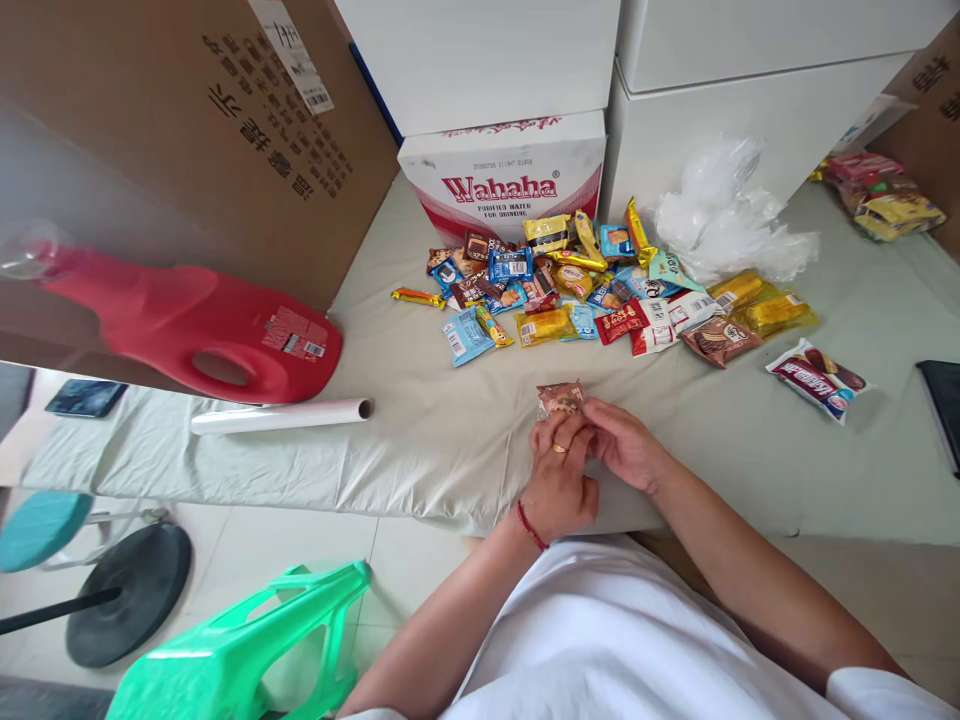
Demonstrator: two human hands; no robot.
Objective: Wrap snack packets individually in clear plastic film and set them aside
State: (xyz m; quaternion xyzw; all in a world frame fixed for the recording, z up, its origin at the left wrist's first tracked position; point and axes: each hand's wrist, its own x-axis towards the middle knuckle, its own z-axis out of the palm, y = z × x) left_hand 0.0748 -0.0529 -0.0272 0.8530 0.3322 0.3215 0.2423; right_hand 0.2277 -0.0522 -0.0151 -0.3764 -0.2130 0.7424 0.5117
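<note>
A small brown snack packet [559,398] is held just above the cloth-covered table [420,440], pinched between both hands. My left hand [556,482], with a ring and a red wrist string, grips its lower edge with curled fingers. Touching it from the right, my right hand [622,442] pinches the same packet. Beyond the hands lies a pile of several wrapped snacks [585,285] in blue, yellow, red and brown wrappers.
A red jug [202,330] lies on its side at left beside a white roll [281,415]. Cardboard boxes, a Wahaha carton [510,175] and white boxes line the back. Clear plastic bags [724,220] sit at right. A green stool [247,650] stands below.
</note>
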